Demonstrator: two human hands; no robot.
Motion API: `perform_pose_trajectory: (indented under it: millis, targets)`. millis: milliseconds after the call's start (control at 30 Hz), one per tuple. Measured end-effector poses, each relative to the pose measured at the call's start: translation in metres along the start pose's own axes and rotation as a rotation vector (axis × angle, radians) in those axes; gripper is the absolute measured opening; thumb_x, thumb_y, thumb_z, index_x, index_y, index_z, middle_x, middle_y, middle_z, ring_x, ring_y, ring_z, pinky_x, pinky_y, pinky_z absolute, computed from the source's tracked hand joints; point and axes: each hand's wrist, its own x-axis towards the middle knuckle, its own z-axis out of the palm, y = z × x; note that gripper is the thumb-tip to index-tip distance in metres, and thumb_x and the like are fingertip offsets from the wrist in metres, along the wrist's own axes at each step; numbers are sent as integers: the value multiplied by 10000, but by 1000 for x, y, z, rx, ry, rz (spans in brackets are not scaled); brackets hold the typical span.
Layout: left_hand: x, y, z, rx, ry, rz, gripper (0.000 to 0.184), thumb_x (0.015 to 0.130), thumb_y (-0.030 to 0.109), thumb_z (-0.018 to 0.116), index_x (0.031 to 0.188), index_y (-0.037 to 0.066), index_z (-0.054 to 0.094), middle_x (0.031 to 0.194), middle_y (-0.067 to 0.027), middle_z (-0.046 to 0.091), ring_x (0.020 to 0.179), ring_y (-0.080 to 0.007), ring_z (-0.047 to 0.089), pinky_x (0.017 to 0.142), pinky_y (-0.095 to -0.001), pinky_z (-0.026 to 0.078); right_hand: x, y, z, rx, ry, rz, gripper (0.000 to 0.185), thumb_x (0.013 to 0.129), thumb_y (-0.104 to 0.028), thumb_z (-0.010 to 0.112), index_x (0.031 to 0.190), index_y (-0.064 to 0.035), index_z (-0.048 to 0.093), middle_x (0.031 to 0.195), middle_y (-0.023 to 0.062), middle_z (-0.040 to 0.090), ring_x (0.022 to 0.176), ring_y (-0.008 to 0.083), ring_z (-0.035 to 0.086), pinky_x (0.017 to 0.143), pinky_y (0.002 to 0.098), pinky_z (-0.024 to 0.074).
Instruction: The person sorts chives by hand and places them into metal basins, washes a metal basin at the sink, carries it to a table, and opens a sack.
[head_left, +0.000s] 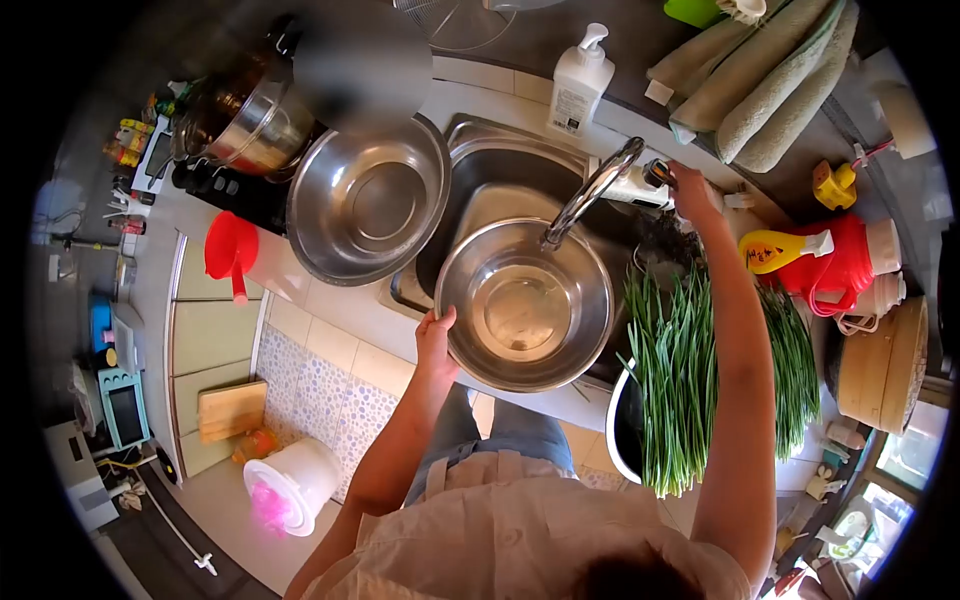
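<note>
My left hand point(435, 343) is closed on the near-left rim of a round steel basin point(525, 365), which sits over the sink under the chrome faucet point(597, 190). Inside the basin the bottom looks shiny; whether it holds water I cannot tell. My right hand point(688, 193) reaches behind the faucet, its fingers closed at a small dark knob-like piece point(657, 173) whose kind is unclear. Just below that hand lies a dark, tangled clump point(668, 240). A large bunch of long green chives point(675, 370) rests on a white-rimmed container point(618, 425), partly behind my right forearm.
A second, larger steel basin point(325, 215) stands left of the sink point(480, 165). Behind are a white pump bottle point(580, 85) and folded towels point(770, 90). A yellow bottle point(775, 250) and red jug point(840, 255) stand right; a red ladle point(230, 245) lies left.
</note>
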Motion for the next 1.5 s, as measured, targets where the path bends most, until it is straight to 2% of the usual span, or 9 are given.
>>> perform_pose_trajectory:
  millis: [333, 567, 900, 1133, 1200, 1233, 1267, 1433, 1500]
  targets:
    - [37, 25, -7, 133, -178, -261, 234, 854, 99, 500, 1075, 26, 524, 1003, -92, 590, 909, -224, 586, 810, -354, 474, -24, -25, -9, -247, 248, 8, 462, 761, -231, 624, 1195, -178, 477, 966, 110, 573, 930, 312, 544, 754, 421, 458]
    - [46, 35, 24, 259, -289, 51, 77, 804, 78, 615, 832, 18, 575, 947, -46, 606, 847, -104, 557, 766, -243, 425, -36, -48, 0, -236, 285, 263, 348, 796, -356, 579, 927, -35, 543, 910, 145, 565, 881, 309, 555, 707, 414, 477]
    - [42, 56, 10, 308, -307, 182, 434, 848, 34, 537, 1263, -2, 418, 1236, -45, 493, 1044, -69, 474, 887, -211, 354, -49, -116, -1, 26, 301, 510, 447, 777, -344, 553, 1036, 14, 487, 776, 227, 620, 728, 393, 605, 677, 453, 489]
    - [15, 57, 37, 374, -384, 296, 381, 856, 48, 528, 1224, -15, 453, 1344, -40, 394, 1070, -64, 449, 863, -187, 343, -133, -210, 56, 795, 698, 225, 527, 835, -147, 541, 1268, 61, 325, 1262, 243, 412, 1188, 342, 394, 1000, 385, 298]
    - [11, 58, 45, 480, -415, 410, 261, 854, 37, 523, 1108, -23, 515, 1349, -47, 390, 1087, -66, 432, 832, -180, 338, -173, -284, 97, 996, 499, 154, 529, 861, -148, 500, 1306, 44, 289, 1320, 223, 358, 1236, 301, 339, 1026, 360, 251]
    - [15, 57, 43, 573, -423, 464, 178, 853, 27, 518, 1020, -29, 545, 1349, -53, 391, 1095, -68, 423, 810, -177, 336, -188, -290, 91, 1200, -401, 149, 582, 901, -243, 445, 1360, 8, 189, 1390, 207, 244, 1298, 269, 226, 1054, 338, 184]
    - [17, 56, 41, 670, -435, 517, 113, 851, 17, 514, 931, -36, 575, 1349, -58, 392, 1103, -69, 413, 789, -173, 334, -197, -315, 98, 1571, -442, 13, 601, 927, -333, 372, 1378, -15, 135, 1420, 181, 178, 1320, 240, 154, 1065, 312, 140]
    - [10, 74, 57, 816, -527, 602, 153, 832, -18, 505, 692, -38, 446, 1316, -77, 437, 675, -29, 391, 575, -170, 305, -188, -262, 180, 365, -405, -378, 535, 922, -454, 191, 1386, -188, 212, 1436, 76, 198, 1323, 246, 178, 1070, 400, 118]
    - [9, 76, 62, 954, -521, 613, 106, 837, -13, 500, 738, -49, 486, 1321, -66, 431, 596, -23, 333, 533, -177, 293, -180, -226, 164, -164, -318, -396, 554, 873, -401, 347, 1370, -170, 264, 1439, 33, 204, 1319, 212, 195, 1069, 421, 108]
